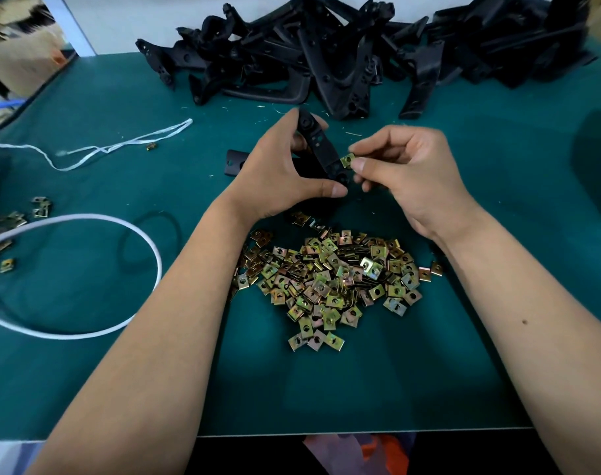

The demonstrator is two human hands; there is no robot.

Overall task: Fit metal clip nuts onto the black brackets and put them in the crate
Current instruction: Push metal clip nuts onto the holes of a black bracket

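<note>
My left hand (pixel 278 169) grips a black bracket (pixel 318 147) above the green table, thumb at its lower end. My right hand (pixel 405 169) pinches one brass-coloured clip nut (pixel 347 160) between thumb and forefinger, touching the bracket's right edge. One end of the bracket (pixel 233 162) sticks out to the left behind my left hand. A heap of loose clip nuts (pixel 330 282) lies between my forearms. A big pile of black brackets (pixel 343 53) lies along the table's far edge. No crate is in view.
A white cord (pixel 97 150) and a thick white cable loop (pixel 145 241) lie on the left of the green table (pixel 498 234). A few stray clip nuts (pixel 42 205) sit at the far left. A cardboard box (pixel 21 56) stands off the table's back left corner.
</note>
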